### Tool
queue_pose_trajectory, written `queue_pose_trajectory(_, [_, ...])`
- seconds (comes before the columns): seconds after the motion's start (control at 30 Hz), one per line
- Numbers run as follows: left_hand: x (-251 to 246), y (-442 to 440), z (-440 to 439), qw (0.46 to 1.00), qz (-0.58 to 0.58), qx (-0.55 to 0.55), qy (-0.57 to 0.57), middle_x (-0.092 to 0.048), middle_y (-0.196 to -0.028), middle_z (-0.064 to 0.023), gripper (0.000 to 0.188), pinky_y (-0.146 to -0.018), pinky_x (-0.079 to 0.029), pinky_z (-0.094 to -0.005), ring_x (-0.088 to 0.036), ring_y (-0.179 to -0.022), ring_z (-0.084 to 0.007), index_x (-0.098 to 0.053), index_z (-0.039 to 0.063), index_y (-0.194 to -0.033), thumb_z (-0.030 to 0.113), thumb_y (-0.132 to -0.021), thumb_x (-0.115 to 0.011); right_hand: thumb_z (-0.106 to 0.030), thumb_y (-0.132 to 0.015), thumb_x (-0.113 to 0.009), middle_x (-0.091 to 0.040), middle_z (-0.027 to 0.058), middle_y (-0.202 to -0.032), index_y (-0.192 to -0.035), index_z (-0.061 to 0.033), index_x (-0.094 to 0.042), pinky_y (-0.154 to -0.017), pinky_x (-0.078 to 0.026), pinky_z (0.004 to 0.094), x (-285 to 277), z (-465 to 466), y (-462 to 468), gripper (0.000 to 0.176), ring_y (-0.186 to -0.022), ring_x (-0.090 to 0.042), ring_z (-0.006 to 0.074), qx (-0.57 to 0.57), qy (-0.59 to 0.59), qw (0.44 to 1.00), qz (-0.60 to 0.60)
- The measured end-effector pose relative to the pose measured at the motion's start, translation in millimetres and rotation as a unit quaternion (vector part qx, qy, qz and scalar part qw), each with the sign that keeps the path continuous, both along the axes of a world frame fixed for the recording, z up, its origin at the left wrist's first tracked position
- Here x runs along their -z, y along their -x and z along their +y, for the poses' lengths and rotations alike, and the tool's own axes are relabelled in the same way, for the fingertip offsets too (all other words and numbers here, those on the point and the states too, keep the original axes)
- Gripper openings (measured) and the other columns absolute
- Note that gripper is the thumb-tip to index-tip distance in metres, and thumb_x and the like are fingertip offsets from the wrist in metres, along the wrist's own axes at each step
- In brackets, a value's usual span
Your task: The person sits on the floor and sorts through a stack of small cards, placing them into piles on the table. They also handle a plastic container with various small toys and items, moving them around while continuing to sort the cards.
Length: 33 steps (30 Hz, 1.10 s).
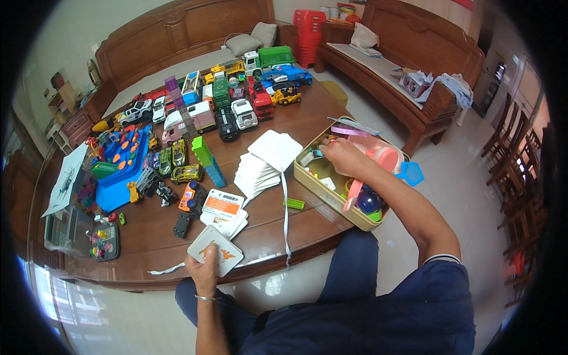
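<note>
My left hand [204, 269] grips a small stack of white square cards [216, 249] at the table's front edge, thumb on top. Orange pictures show on the upper card. My right hand [344, 156] reaches into a rectangular tin box [319, 194] of toys; its fingertips are partly hidden, and whether they hold something cannot be told. In the box lie a dark blue ball [369, 201], a pink toy [385, 159] and a blue lattice toy scoop [411, 173]. Between my hands, a fanned pile of white cards [257, 173] lies with a white ribbon [285, 222] beside it.
Printed cards [222, 206] and a green toy brick [293, 203] lie on the wooden table [266, 239]. Many toy vehicles [227, 123] crowd its far side. At left are a blue toy set [122, 155] and a clear plastic bin [66, 233]. A wooden bench [426, 106] stands beyond.
</note>
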<state>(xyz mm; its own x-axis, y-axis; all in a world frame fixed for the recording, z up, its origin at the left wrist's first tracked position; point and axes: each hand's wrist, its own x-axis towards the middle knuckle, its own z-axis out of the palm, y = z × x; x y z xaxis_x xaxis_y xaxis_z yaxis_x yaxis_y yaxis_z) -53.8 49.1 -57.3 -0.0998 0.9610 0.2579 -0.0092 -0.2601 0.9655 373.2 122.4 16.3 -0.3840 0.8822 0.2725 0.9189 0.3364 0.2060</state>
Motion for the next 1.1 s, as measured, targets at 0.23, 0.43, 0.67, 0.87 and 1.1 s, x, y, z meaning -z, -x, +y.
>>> queue_pose_trajectory(0.23, [2, 2, 1, 1.0, 0.024, -0.008, -0.001, -0.065, -0.083, -0.0024, 0.018, -0.062, -0.046, -0.0222, -0.056, -0.07, -0.0066, -0.065, -0.003, -0.095, 0.012, -0.087, -0.068, 0.004, -0.07, -0.055, -0.062, 0.0235, -0.087, -0.088, 0.0018, -0.059, -0.074, -0.048, 0.0474, -25, -15, 12, 0.018, -0.084, -0.061, 0.0407, 0.037, 0.063, 0.979, 0.193])
queue_pose_trajectory(0.43, [4, 3, 2, 1.0, 0.025, -0.009, -0.007, -0.066, -0.086, -0.0037, 0.02, -0.065, -0.048, -0.0234, -0.057, -0.073, -0.0078, -0.065, -0.004, -0.096, 0.013, -0.087, -0.068, -0.004, -0.075, -0.06, -0.066, 0.0168, -0.088, -0.105, 0.0038, -0.06, -0.078, -0.049, 0.0361, -49, -37, 6, 0.031, -0.085, -0.065, 0.0265, 0.075, 0.067, 0.864, 0.493])
queue_pose_trajectory(0.67, [4, 4, 1, 1.0, 0.021, -0.002, -0.007, -0.066, -0.088, -0.0037, 0.021, -0.066, -0.048, -0.0232, -0.058, -0.075, -0.0081, -0.065, -0.005, -0.098, 0.013, -0.087, -0.068, -0.005, -0.078, -0.066, -0.066, 0.0117, -0.104, -0.111, 0.0047, -0.059, -0.082, -0.051, 0.0308, -73, -48, 13, 0.035, -0.091, -0.063, 0.0165, 0.089, 0.03, 0.714, 0.694])
queue_pose_trajectory(0.87, [8, 6, 2, 1.0, 0.009, -0.002, -0.009, -0.066, -0.088, -0.0034, 0.022, -0.067, -0.047, -0.023, -0.058, -0.076, -0.0078, -0.065, -0.004, -0.099, 0.013, -0.087, -0.068, -0.001, -0.078, -0.061, -0.068, 0.0085, -0.09, -0.106, 0.0, -0.062, -0.073, -0.052, 0.0293, -89, -68, 105, 0.028, -0.081, -0.066, 0.0149, -0.1, -0.136, 0.872, 0.46])
queue_pose_trajectory(1.1, [3, 5, 1, 1.0, 0.017, 0.021, -0.001, -0.064, -0.081, -0.0015, 0.02, -0.059, -0.045, -0.0221, -0.055, -0.067, -0.0066, -0.066, -0.004, -0.096, 0.014, -0.086, -0.069, 0.001, -0.074, -0.058, -0.059, 0.0169, -0.095, -0.108, 0.002, -0.057, -0.08, -0.046, 0.041, -30, -13, 240, 0.034, -0.089, -0.058, 0.0327, -0.275, -0.158, 0.885, 0.341])
